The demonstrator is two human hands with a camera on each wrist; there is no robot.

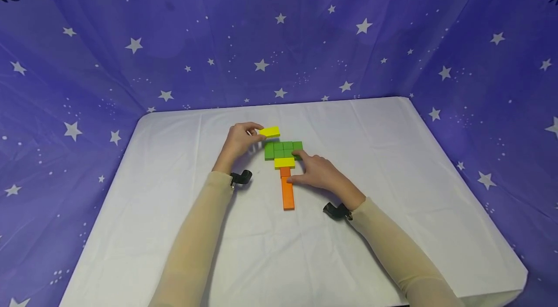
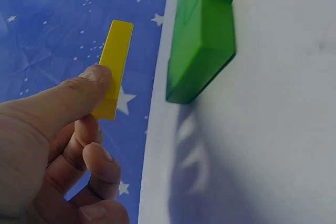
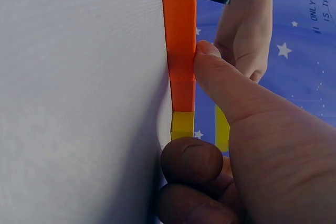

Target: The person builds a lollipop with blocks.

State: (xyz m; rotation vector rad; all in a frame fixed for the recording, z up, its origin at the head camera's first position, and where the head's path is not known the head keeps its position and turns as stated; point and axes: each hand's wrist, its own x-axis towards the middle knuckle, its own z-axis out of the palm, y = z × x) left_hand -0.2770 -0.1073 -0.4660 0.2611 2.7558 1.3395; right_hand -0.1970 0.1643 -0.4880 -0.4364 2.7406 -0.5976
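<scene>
My left hand point(image 1: 241, 140) pinches a yellow rectangular block point(image 1: 270, 131) by its left end, between thumb and finger. In the left wrist view that block is raised off the table, apart from the green blocks point(image 2: 202, 51). Below it in the head view lies a flat patch of several green blocks point(image 1: 279, 149). A second yellow block point(image 1: 285, 163) adjoins their near side, followed by a short orange block point(image 1: 285, 172) and a long orange block point(image 1: 288, 195). My right hand point(image 1: 322, 171) rests at the right side, thumb by the long orange block and index finger at the right green blocks.
A white cloth point(image 1: 375, 152) covers the table. Purple curtains with white stars point(image 1: 279, 45) surround its back and sides. A black wrist camera point(image 1: 241, 177) is strapped to the left wrist, and another black camera point(image 1: 335, 210) to the right.
</scene>
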